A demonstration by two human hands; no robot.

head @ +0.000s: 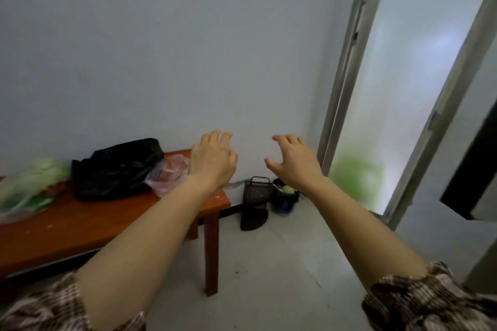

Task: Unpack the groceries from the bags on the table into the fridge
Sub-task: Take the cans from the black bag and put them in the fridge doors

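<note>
Left hand [212, 161] & right hand [293, 162] held out in front, fingers spread, loosely bent, holding nothing. Beyond, at left: wooden table [80, 228] w/ black bag [115, 169], clear pinkish bag [170, 176], bag of greens [29, 185], against wall [161, 48].

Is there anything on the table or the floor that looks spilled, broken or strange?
Nothing looks spilled or broken. The black plastic bag, the pinkish clear plastic bag and the clear bag of green vegetables lie slumped on the brown wooden table. The left hand and right hand hold nothing.
</note>
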